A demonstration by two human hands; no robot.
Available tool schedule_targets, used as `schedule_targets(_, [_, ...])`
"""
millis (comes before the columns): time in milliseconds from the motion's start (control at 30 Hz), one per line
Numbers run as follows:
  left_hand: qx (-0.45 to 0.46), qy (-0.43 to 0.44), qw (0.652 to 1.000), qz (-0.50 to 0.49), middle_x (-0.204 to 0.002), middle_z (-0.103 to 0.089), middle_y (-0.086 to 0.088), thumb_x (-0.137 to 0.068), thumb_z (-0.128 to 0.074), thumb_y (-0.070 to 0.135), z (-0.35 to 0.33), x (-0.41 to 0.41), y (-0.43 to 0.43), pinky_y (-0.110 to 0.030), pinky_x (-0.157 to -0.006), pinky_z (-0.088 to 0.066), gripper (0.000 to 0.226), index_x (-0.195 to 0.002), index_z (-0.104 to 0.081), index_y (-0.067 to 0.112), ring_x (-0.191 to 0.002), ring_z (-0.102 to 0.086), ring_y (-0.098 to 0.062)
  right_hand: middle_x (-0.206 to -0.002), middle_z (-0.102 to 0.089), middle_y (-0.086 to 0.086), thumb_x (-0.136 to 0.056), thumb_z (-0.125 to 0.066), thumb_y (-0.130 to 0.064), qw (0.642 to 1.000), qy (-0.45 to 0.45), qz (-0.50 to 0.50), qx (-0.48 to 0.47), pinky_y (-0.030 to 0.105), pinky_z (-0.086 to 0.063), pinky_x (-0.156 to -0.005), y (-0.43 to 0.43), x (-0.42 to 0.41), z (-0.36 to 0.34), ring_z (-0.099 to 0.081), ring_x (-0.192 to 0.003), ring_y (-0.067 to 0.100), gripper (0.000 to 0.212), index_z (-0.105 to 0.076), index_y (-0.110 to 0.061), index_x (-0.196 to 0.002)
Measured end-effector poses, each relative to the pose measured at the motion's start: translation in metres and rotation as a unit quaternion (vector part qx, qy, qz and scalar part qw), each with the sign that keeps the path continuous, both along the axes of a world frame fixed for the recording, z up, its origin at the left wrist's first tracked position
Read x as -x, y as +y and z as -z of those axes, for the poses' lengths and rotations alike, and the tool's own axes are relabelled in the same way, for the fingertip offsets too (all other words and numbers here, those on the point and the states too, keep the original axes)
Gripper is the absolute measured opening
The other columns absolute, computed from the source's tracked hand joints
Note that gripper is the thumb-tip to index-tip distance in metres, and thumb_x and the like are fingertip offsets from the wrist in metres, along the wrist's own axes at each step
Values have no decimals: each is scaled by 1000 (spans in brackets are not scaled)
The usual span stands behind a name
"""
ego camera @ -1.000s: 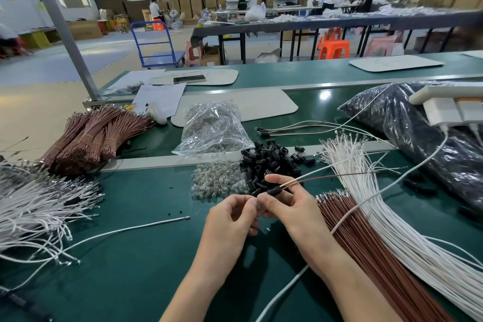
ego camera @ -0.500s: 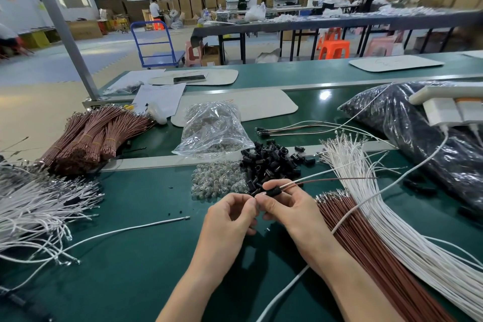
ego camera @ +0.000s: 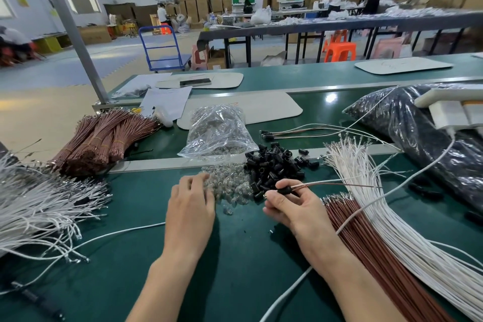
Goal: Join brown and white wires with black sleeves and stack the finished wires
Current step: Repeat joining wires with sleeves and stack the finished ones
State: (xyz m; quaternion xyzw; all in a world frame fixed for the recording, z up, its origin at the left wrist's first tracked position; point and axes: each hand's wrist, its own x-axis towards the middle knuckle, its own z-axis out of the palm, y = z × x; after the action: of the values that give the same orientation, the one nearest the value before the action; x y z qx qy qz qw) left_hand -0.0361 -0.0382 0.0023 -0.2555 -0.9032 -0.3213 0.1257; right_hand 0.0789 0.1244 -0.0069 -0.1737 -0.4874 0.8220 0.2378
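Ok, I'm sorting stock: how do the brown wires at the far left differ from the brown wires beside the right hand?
The far-left brown wires are tied into bundles with yellow bands; the brown wires beside the right hand lie loose next to that right hand. The far-left ones are heaped beyond the metal rail; the near ones stretch out flat next to the white wires. Both are the same brown, with metal tips.

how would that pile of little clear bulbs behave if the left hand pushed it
The clear bulbs look round and loosely heaped, so they would likely roll and scatter. They seem glassy, so perhaps fragile and slippery.
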Motion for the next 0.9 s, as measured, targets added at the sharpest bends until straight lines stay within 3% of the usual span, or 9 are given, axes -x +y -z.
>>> schedule_targets(133, [130, 51, 990, 12, -117, -59, -7, -105, -47, 19, 2, 10, 2, -41, -87, -47, 31, -134, -59, 17, -104, -55, -29, -78, -73, 13, -65, -80, -9, 999, 14, 7, 39, 26, -60, -66, 1, 1, -2, -73, -72, 20, 33, -63, -10, -94])
schedule_targets(333, [148, 76, 986, 8, -111, -61, -6, -103, -49, 17, 1, 12, 3, -37, -84, -47, 28, -128, -61, 14, -98, -58, -26, -80, -73, 16, -65, -79, -5, 997, 28, 0, 77, 25, -59, -64, 1, 0, -3, -73, -71, 21, 34, -63, -8, -95])
schedule_targets(433, [44, 77, 996, 20, -105, -60, -6, -100, -53, 13, -3, 3, 4, -34, -81, -47, 28, -126, -63, 13, -95, -57, -24, -80, -73, 15, -65, -79, -4, 995, 33, -5, 96, 26, -59, -64, 2, 0, -5, -73, -70, 21, 33, -65, -9, -94])
schedule_targets(500, [-128, -35, 990, 55, -99, -62, 4, -102, -51, 16, -8, -13, 8, -17, -75, -46, 20, -113, -62, 28, -88, -57, -8, -79, -73, 14, -65, -79, -4, 994, 31, -8, 105, 26, -59, -63, 2, 0, -6, -73, -70, 21, 33, -65, -10, -94])
schedule_targets(600, [-330, -232, 907, 122, -92, -74, 8, -100, -61, 14, -8, -39, 23, -13, -73, -50, 17, -106, -66, 29, -81, -67, -3, -79, -73, 13, -64, -79, -5, 993, 34, -13, 112, 27, -59, -62, 1, 1, -7, -73, -69, 20, 33, -64, -12, -94])
schedule_targets(733, [-399, -307, 845, 181, -96, -78, 0, -95, -65, 9, 0, -57, 37, -23, -77, -58, 13, -105, -68, 17, -92, -74, -13, -83, -74, 15, -68, -76, -6, 993, 49, -26, 107, 25, -59, -63, 1, 1, -6, -75, -73, 22, 33, -60, -12, -97])
schedule_targets(900, [-413, -306, 838, 182, -94, -77, -3, -91, -69, 16, 6, -56, 35, -25, -75, -59, 14, -105, -68, 14, -89, -75, -18, -83, -74, 15, -66, -78, -9, 995, 43, -29, 89, 24, -59, -63, 0, -1, -6, -74, -71, 21, 35, -61, -12, -96])
